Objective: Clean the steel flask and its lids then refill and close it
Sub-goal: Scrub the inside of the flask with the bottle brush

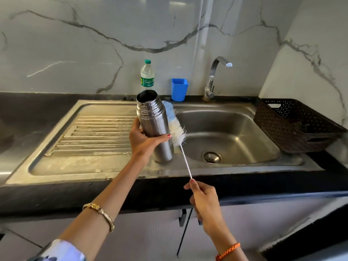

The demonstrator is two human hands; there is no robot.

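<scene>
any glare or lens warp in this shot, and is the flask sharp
Head view: wide-angle warp bows the counter edge and tilts the walls; soft glare on the marble backsplash and wet drainboard; the steel flask in the left hand is fairly sharp, the brush bristles slightly soft; the sleeve at the bottom edge blurs.

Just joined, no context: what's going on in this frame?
A person is washing a steel flask at a kitchen sink. The left hand grips the open, lidless flask around its body, held over the edge between draining board and basin. The right hand holds a bottle brush by the end of its thin handle, bristles pressed against the outside of the flask. The tap shows no running water. No lids are visible. A plastic water bottle and blue cup stand behind.
</scene>
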